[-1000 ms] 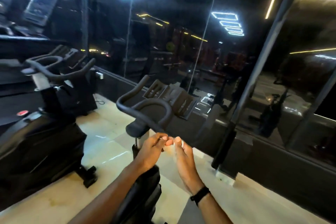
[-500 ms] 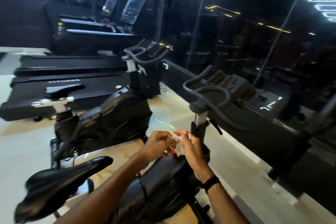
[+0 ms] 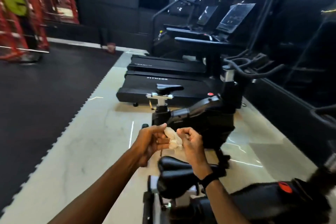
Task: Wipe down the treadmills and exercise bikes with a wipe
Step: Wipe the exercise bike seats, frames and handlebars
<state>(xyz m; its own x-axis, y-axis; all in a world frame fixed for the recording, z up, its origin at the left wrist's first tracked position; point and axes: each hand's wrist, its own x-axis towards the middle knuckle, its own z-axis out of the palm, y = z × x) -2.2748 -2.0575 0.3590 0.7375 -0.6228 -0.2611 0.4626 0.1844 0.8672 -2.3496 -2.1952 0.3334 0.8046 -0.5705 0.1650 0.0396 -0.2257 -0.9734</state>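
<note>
A crumpled white wipe (image 3: 173, 140) sits between both hands at chest height. My left hand (image 3: 151, 141) holds its left side with curled fingers, and my right hand (image 3: 190, 143), with a black band on the wrist, pinches its right side. Right below the hands is the black saddle (image 3: 174, 171) of the nearest exercise bike (image 3: 254, 203). A second black exercise bike (image 3: 205, 114) stands just beyond the hands. Behind it lie two black treadmills (image 3: 163, 82) with raised consoles (image 3: 234, 16).
Pale tiled floor (image 3: 91, 151) runs left of the bikes, bordered by a dark rubber mat (image 3: 36, 96). Red gym racks (image 3: 21, 20) stand blurred at the far left. A dark glass wall (image 3: 300, 60) closes off the right side.
My view has swung left, from the glass wall and handlebars toward the saddles and treadmills. Both hands stay together working the wipe, which now shows more fully between them.
</note>
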